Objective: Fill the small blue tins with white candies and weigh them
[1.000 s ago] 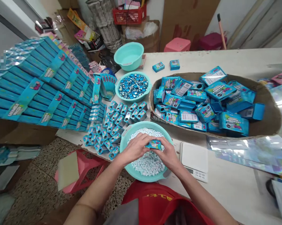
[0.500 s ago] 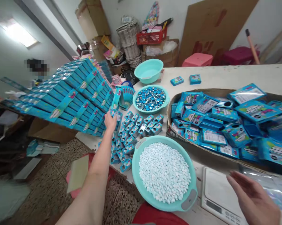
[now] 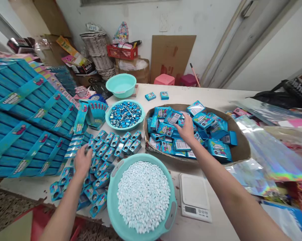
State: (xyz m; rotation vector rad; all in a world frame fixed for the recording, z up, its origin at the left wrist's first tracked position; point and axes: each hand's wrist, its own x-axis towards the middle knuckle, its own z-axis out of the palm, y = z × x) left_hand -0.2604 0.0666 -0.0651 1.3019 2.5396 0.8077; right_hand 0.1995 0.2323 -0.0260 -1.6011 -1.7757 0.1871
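Note:
My left hand (image 3: 83,161) is closed at the left edge of a group of small blue boxes with round holes in their ends (image 3: 109,153). Its fingertips pinch one small blue box, mostly hidden by the hand. My right hand (image 3: 187,129) reaches over a cut-down cardboard carton (image 3: 242,147) heaped with blue candy boxes (image 3: 166,130). Its thumb and fingers are apart, close to a box with a white label (image 3: 173,117). Between my arms stands a turquoise basin (image 3: 112,197) filled with small pale candies (image 3: 143,195).
A kitchen scale (image 3: 194,195) lies right of the basin. Behind are a bowl of blue and silver caps (image 3: 125,114), another turquoise bowl (image 3: 121,85) and two blue boxes (image 3: 157,96). Tall stacked blue packs (image 3: 27,124) line the left. Shiny film (image 3: 273,157) covers the right side.
Earlier both hands held a small blue box over the basin. Then the left went to the stack and the right hovered by the scale. Now the right is over the carton; the view has swung.

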